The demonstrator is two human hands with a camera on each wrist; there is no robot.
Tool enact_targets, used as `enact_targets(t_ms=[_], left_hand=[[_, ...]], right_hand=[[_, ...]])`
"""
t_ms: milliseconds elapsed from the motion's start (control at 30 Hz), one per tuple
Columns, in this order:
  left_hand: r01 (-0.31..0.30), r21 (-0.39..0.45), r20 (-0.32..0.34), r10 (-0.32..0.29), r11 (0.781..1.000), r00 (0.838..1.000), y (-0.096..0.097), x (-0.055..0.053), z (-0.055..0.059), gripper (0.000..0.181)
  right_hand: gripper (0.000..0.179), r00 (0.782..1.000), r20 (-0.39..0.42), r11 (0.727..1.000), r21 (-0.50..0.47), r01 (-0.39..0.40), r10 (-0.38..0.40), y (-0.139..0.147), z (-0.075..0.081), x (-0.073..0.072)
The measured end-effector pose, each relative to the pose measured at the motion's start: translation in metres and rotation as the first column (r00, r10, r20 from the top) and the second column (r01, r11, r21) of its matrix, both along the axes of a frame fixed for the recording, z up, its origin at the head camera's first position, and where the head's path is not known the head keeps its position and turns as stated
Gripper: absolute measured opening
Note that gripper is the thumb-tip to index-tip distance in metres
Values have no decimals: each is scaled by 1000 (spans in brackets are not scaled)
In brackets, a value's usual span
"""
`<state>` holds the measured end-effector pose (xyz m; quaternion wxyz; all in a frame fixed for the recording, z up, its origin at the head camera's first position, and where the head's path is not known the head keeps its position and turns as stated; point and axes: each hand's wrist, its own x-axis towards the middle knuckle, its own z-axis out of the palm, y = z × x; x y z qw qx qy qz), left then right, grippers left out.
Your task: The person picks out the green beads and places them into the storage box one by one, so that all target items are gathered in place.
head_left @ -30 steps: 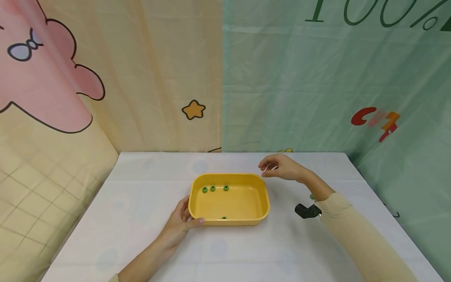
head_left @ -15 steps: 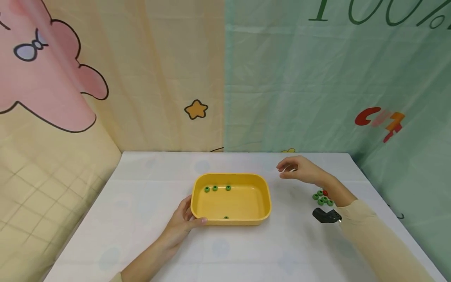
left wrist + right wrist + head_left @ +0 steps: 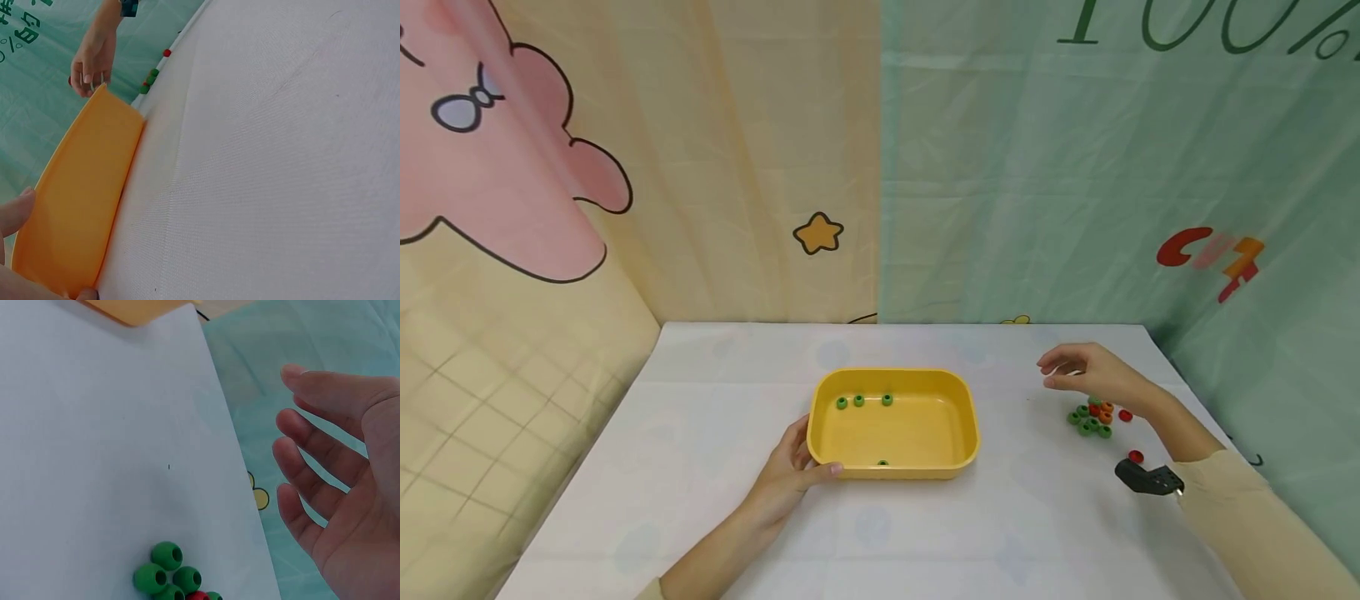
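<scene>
My left hand (image 3: 781, 477) grips the yellow tray (image 3: 917, 435) at its front left corner, thumb over the rim and fingers against the side. Several green beads (image 3: 859, 401) lie in the tray, most along its back. To the right, my right hand (image 3: 1097, 372) hangs above the table with fingers loosely bent and holds nothing. In the right wrist view a gap shows between thumb and fingers. Just below that hand sits a loose pile of green beads (image 3: 1085, 428) with orange beads (image 3: 1106, 417) and red ones; the arm may hide part of it.
A red bead (image 3: 1125, 415) lies right of the pile, and another red bead (image 3: 1136, 457) lies nearer, beside the black wrist camera (image 3: 1148, 478). A white cloth (image 3: 880, 533) covers the table. Printed curtains (image 3: 1037, 183) hang behind and at the sides.
My right hand has moved right, away from the tray's back right corner to over the bead pile, bringing more beads into sight. The left hand keeps its grip on the tray.
</scene>
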<state>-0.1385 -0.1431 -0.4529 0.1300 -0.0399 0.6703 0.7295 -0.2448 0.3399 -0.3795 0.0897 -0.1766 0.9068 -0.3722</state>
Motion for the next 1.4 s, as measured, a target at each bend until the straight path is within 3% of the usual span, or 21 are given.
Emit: enact_targets(t_ms=[267,567,867,1133,1400], left_hand=[[-10,-16,6,10,1000,1000,-1,0,-1,96],[-7,-2,-4,7,1000,1000,-1,0,-2,95],[-1,-8,-5,1,1000,1000,-1,1,-3,97],[-6,0,-12,6,1000,1000,-1,1,-3,96],[-6,-7,-11,6,1000,1000,-1,0,-2,96]], right_hand=[[39,998,5,998,-12,58,-58,26,-9,13],[41,992,45,991,-49,123,-121,54,-35,32],[39,981,44,982,-2,187,-187,82,-58,52],[40,972,100,977,-5,213,-211,95,-69,59],[34,973,65,974,-35,226,-223,93,-85,62]])
